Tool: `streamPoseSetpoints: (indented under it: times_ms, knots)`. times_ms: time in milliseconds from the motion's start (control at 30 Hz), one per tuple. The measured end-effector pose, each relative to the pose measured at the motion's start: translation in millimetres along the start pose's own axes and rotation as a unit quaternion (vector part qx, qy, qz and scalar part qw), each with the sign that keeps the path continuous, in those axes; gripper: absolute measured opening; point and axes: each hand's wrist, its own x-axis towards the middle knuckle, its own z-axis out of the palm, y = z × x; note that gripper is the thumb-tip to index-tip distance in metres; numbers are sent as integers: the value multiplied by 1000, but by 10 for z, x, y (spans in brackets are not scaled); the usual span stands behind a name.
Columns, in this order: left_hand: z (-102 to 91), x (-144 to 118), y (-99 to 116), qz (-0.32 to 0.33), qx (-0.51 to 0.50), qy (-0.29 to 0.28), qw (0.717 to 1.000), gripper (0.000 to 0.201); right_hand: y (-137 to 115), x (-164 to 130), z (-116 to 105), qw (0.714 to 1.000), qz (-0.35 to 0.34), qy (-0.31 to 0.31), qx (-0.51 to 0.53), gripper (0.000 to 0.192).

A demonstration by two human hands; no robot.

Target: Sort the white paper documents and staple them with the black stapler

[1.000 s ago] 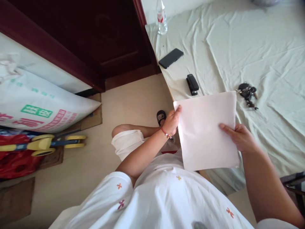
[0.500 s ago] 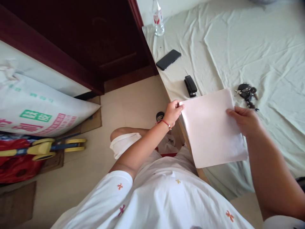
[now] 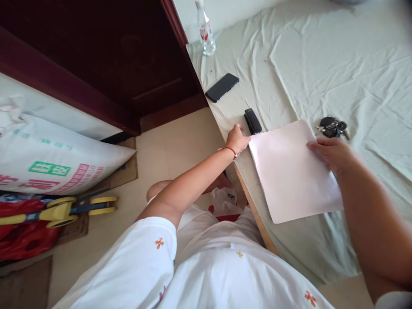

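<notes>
Both my hands on the paper sheets [image 3: 291, 171], left hand [image 3: 237, 139] pinching its near corner beside the stapler [image 3: 252, 121], right hand [image 3: 331, 152] pressing flat, fingers loose, keys [image 3: 333, 127] just beyond.

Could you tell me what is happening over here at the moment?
A person in a white shirt holds a sheet of paper flat on the sheet-covered bed. The right hand rests on its far right part and the left hand is at its top left corner, right beside a black stapler. Keys, a phone and a bottle lie farther off on the bed.
</notes>
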Motion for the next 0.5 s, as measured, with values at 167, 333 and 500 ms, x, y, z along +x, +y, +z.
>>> streamPoseSetpoints:
  times_ms: [167, 333, 500]
  knots:
    - [-33, 92, 88, 19, 173, -29, 984, 44, -89, 31, 27, 999, 19, 22, 25, 10]
    - [-74, 109, 220, 202, 238, -82, 946, 61, -189, 19, 38, 998, 37, 31, 46, 4]
    - [-97, 244, 210, 388, 399, -197, 807, 44, -177, 55, 8, 999, 28, 22, 32, 8]
